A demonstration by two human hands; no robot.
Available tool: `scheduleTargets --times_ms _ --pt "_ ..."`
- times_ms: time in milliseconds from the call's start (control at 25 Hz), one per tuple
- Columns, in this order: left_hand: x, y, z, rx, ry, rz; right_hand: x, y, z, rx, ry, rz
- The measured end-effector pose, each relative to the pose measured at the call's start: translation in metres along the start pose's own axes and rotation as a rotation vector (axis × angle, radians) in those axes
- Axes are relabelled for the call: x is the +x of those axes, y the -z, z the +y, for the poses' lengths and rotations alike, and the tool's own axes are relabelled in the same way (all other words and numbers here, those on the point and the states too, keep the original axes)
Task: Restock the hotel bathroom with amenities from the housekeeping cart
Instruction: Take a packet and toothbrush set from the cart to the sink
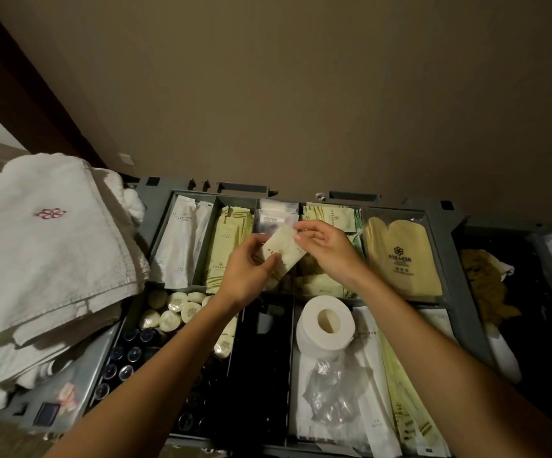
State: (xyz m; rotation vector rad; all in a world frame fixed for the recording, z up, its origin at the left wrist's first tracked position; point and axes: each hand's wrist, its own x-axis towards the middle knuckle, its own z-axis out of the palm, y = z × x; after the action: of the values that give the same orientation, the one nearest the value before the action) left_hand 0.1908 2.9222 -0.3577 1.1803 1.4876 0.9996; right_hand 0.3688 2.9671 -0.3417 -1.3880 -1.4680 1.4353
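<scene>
Picking stock: both hands, left (248, 269) and right (325, 249), pinch a packet (279, 251) above the cart's (433, 209) far middle; next, carry it to the bathroom.

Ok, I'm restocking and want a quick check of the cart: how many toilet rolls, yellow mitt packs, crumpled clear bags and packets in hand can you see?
Toilet paper roll: 1
Yellow mitt pack: 1 showing on top
Crumpled clear plastic bag: 1
White packet, pinched between left hand and right hand: 1
Total: 4
</scene>
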Motion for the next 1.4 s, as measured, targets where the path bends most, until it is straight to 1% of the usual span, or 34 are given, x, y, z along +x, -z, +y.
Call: scheduleTargets --times_ms 120,240,320,480,560,640,680,760,880,960,1080,1160,1240,1400 --pt "-0.003 0.022 -0.011 -0.063 0.071 0.158 0.007 -0.015 0.005 -0.004 -0.093 -0.015" --pt "-0.004 0.042 -0.024 -0.100 0.154 0.243 0.015 -0.037 0.010 -0.192 -0.157 -0.052" --pt "-0.004 0.050 -0.033 -0.124 0.184 0.255 0.018 -0.051 0.013 -0.330 -0.177 -0.111" --pt "-0.003 0.061 -0.038 -0.170 0.238 0.258 0.024 -0.073 0.010 -0.478 -0.234 -0.198" --pt "-0.003 0.066 -0.038 -0.195 0.267 0.233 0.028 -0.082 0.015 -0.567 -0.271 -0.210" --pt "-0.003 0.069 -0.040 -0.209 0.278 0.215 0.030 -0.089 0.020 -0.589 -0.305 -0.196" --pt "-0.003 0.071 -0.042 -0.205 0.281 0.208 0.032 -0.092 0.022 -0.560 -0.315 -0.172" --pt "-0.002 0.075 -0.044 -0.211 0.292 0.196 0.033 -0.098 0.025 -0.408 -0.320 -0.105" --pt "-0.003 0.082 -0.047 -0.251 0.307 0.191 0.032 -0.106 0.028 -0.221 -0.299 0.069" --pt "-0.004 0.086 -0.048 -0.279 0.322 0.196 0.031 -0.110 0.029 -0.172 -0.285 0.162" --pt "-0.005 0.088 -0.050 -0.330 0.351 0.189 0.024 -0.112 0.021 -0.115 -0.312 0.252" --pt "-0.007 0.088 -0.050 -0.371 0.368 0.169 0.015 -0.110 0.017 0.006 -0.323 0.296" --pt "-0.008 0.086 -0.047 -0.401 0.359 0.153 0.001 -0.105 0.015 0.155 -0.318 0.305" --pt "-0.009 0.077 -0.033 -0.387 0.268 0.051 -0.026 -0.093 0.017 0.316 -0.266 0.265"
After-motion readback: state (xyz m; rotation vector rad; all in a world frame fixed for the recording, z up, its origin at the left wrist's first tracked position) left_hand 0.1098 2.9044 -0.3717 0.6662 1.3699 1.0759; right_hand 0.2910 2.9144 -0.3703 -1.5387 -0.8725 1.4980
